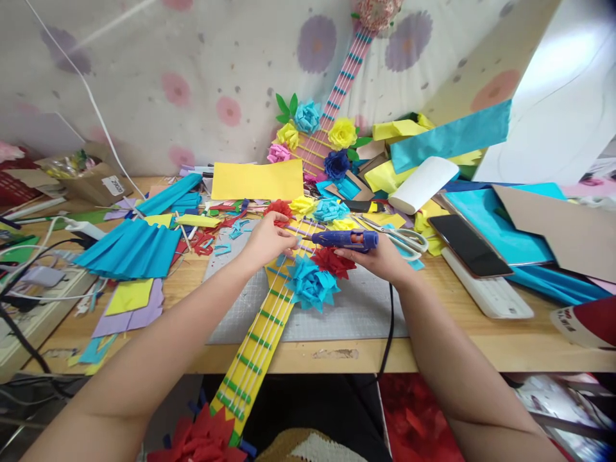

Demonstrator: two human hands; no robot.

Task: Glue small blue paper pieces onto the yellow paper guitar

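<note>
A guitar made of yellow paper [264, 330] lies slanted across the desk edge, with white strings, green frets and paper flowers on its body. My left hand [270, 241] has its fingers bent at the edge of a red paper flower [279, 209] on the far left of the body; the exact grip is partly hidden. In my right hand [382, 260] is a blue hot glue gun [344, 239], its nozzle pointing left between the left thumb and fingers. Below it are a large blue paper flower [312, 282] and another red flower [335, 260].
Scissors [404, 239] and a phone [469, 244] lie to the right. A finished pink guitar [344, 83] leans at the back. Blue pleated paper [132, 250] and scraps are on the left. The glue gun's black cord [389, 330] hangs over the desk edge.
</note>
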